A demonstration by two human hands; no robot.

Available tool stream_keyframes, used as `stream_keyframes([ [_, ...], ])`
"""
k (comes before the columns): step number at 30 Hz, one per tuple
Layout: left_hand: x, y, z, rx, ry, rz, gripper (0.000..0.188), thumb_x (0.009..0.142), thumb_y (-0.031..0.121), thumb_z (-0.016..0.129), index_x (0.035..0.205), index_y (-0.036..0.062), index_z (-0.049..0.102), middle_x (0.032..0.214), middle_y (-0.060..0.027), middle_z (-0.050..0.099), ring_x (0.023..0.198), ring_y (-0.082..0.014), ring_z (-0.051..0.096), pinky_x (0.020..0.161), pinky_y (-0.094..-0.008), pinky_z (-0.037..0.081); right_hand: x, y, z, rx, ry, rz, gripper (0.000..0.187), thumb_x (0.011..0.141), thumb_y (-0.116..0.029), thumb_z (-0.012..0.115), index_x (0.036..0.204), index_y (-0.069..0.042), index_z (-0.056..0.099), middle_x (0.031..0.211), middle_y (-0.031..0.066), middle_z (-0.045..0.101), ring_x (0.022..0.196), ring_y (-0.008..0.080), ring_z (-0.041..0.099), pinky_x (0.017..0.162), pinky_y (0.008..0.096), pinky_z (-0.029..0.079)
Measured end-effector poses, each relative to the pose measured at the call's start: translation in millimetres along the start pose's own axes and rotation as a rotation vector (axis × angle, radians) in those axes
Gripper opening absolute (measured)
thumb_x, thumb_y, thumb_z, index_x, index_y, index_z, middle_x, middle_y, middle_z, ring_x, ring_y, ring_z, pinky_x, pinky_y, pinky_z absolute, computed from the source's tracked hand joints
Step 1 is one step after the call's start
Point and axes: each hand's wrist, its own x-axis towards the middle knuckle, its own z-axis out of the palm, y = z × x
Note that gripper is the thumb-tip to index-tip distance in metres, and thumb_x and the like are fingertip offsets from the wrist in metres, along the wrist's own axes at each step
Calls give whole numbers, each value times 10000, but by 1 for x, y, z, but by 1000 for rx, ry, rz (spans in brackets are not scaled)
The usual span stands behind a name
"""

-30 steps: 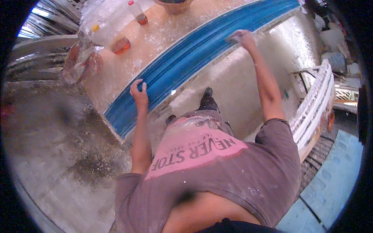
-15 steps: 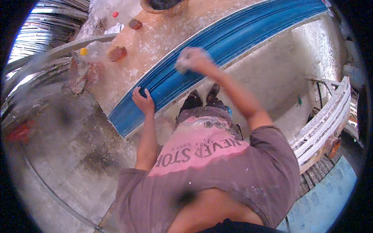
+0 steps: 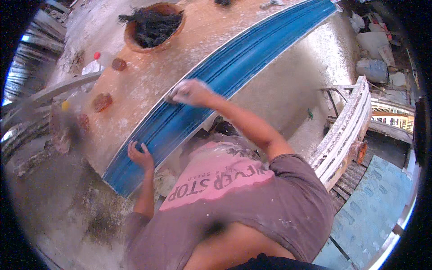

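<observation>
Standing at the near edge of a tan tabletop (image 3: 147,77), bending over a long blue moulding (image 3: 250,56) lying along that edge, running from the near left corner away to the right. Wearing a brown-mauve shirt (image 3: 252,211) with a pink panel.

Reaching forward with the left forearm (image 3: 146,191), raising it almost straight up from the sleeve. Setting the left hand (image 3: 141,157) over the moulding close to the tabletop's near left corner, parting thumb and fingers loosely and curving them toward the blue face, leaving the pressure of the fingertips unclear.

Bending the right arm at the elbow, slanting the right forearm (image 3: 243,124) leftward across the front of the body and over the moulding. Turning the knuckles of the right hand (image 3: 193,93) upward, folding its fingers around a small greyish pad (image 3: 172,96), blurring slightly there, and bringing it to the moulding's far long edge, left of its middle.

Facing, toward the tabletop's far edge, a brown bowl (image 3: 131,39) holding black fibres (image 3: 155,28). Facing also, toward the left edge, a red-capped bottle (image 3: 119,64) and a yellow-capped bottle (image 3: 102,102), both showing reddish-brown contents. Having white ribbed lengths (image 3: 344,130) standing off to the right, beside a light-blue panel (image 3: 373,202).
</observation>
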Motion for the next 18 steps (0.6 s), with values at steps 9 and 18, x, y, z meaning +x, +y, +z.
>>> stream_keyframes([
  [9, 45, 126, 52, -280, -35, 176, 359, 917, 200, 675, 1226, 50, 568, 1331, -168, 543, 1293, -342, 445, 1125, -487, 265, -39, 180, -248, -433, 353, 215, 236, 835, -292, 751, 928, -77, 772, 917, 61, 769, 813, 146, 714, 757, 301, 568],
  [18, 80, 377, 165, -341, -68, 223, 422, 888, 189, 701, 1260, 68, 545, 1359, -163, 525, 1337, -329, 426, 1136, -475, 249, -7, 237, -390, -555, 568, -3, 254, 909, -318, 681, 972, -91, 775, 898, 124, 750, 808, 244, 723, 735, 364, 562],
])
